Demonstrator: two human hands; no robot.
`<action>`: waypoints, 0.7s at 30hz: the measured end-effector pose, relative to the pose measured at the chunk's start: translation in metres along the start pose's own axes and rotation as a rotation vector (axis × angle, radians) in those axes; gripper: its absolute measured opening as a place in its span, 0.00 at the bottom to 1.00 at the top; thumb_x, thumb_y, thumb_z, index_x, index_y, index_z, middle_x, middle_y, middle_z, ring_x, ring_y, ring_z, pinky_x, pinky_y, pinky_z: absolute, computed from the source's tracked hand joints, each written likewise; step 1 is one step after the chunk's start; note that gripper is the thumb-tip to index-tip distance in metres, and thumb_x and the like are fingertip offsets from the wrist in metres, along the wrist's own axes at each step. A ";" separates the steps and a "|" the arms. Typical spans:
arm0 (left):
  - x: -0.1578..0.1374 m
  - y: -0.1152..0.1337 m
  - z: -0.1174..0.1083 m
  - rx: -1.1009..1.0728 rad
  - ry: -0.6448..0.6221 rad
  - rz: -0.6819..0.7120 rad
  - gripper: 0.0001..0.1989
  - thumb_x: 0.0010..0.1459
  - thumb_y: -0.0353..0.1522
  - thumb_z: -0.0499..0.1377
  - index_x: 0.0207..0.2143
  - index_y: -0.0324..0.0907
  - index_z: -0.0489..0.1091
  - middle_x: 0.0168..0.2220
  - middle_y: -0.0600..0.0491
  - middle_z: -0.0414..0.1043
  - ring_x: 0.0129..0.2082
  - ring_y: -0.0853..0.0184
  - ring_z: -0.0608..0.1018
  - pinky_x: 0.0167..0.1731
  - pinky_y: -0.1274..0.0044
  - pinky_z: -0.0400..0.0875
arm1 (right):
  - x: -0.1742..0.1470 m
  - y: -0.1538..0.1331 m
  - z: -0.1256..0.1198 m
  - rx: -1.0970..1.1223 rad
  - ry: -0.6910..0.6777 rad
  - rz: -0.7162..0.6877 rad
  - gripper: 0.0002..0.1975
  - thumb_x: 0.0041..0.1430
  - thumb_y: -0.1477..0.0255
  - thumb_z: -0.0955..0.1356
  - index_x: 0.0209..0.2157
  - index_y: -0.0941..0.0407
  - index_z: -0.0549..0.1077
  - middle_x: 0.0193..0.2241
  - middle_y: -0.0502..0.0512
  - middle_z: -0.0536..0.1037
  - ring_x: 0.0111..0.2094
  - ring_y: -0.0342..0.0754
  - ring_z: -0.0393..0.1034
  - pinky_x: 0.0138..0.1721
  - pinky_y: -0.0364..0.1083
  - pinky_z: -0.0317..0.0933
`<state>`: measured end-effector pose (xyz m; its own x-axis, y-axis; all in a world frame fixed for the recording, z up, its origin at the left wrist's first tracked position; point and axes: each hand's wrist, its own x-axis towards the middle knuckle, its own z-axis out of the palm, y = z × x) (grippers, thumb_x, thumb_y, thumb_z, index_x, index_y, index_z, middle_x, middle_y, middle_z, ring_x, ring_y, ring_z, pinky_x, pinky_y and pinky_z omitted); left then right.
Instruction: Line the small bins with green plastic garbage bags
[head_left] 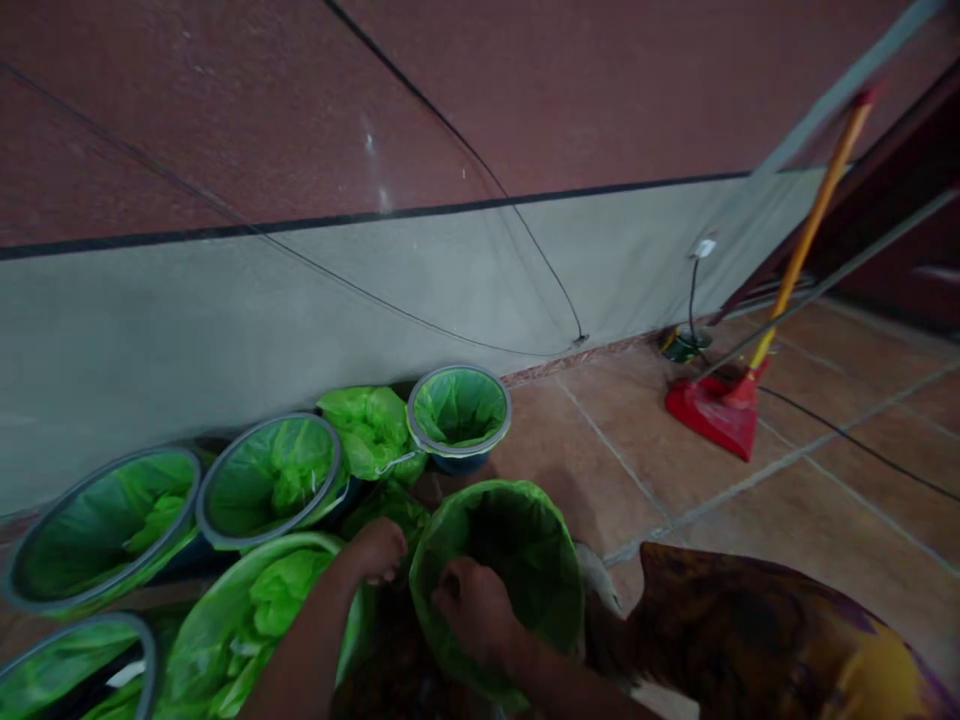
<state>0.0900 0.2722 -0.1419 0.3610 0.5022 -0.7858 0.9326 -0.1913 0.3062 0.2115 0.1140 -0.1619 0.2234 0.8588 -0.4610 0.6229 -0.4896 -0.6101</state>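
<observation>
A bin lined with a light green plastic bag [551, 530] stands in front of me, the bag folded over its rim. My right hand [476, 605] reaches inside the bin's mouth by the left wall. Its fingers are curled closed, and what they hold, if anything, is hidden. Just outside the bin's left rim is my left hand [379, 552], also with its fingers curled; I cannot make out anything in them. Under the left forearm sits a wide green-lined bin [184, 665] with crumpled green bags [281, 590] in it.
More grey-rimmed lined bins [105, 490] [259, 435] [459, 375] stand along the wall, with a bunched green bag [371, 425] between two of them. At right are a red dustpan [712, 415] with a yellow handle, a small can [684, 343] and a floor cable [847, 437].
</observation>
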 end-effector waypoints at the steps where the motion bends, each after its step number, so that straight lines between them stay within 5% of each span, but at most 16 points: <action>1: 0.000 -0.001 0.003 -0.033 -0.008 -0.010 0.08 0.50 0.24 0.55 0.31 0.39 0.73 0.26 0.50 0.79 0.28 0.65 0.82 0.25 0.78 0.72 | -0.006 -0.003 0.004 0.004 0.024 0.017 0.14 0.55 0.67 0.68 0.42 0.56 0.77 0.39 0.57 0.81 0.41 0.53 0.76 0.41 0.46 0.64; 9: 0.006 -0.002 0.025 -0.234 -0.020 -0.060 0.05 0.43 0.25 0.62 0.21 0.40 0.68 0.16 0.55 0.72 0.23 0.66 0.79 0.25 0.78 0.74 | -0.008 -0.020 0.029 -0.060 0.102 0.051 0.10 0.59 0.72 0.64 0.35 0.55 0.78 0.36 0.57 0.82 0.38 0.51 0.76 0.38 0.44 0.61; 16: 0.008 -0.001 0.027 -0.370 -0.040 -0.001 0.09 0.46 0.34 0.64 0.22 0.41 0.67 0.14 0.59 0.67 0.19 0.70 0.76 0.23 0.79 0.73 | -0.019 -0.005 0.035 0.304 0.252 0.114 0.09 0.55 0.77 0.66 0.26 0.59 0.78 0.26 0.55 0.80 0.29 0.46 0.73 0.30 0.40 0.58; 21: 0.010 -0.002 0.026 -0.423 -0.018 0.038 0.08 0.50 0.35 0.62 0.24 0.41 0.66 0.15 0.60 0.66 0.21 0.70 0.76 0.24 0.80 0.73 | -0.019 0.008 0.049 0.389 0.172 0.244 0.11 0.56 0.78 0.64 0.27 0.61 0.79 0.26 0.56 0.81 0.28 0.46 0.73 0.26 0.40 0.57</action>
<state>0.0918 0.2555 -0.1643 0.3982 0.4863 -0.7777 0.8363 0.1559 0.5257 0.1751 0.0864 -0.1892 0.4692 0.7086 -0.5270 0.2185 -0.6713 -0.7082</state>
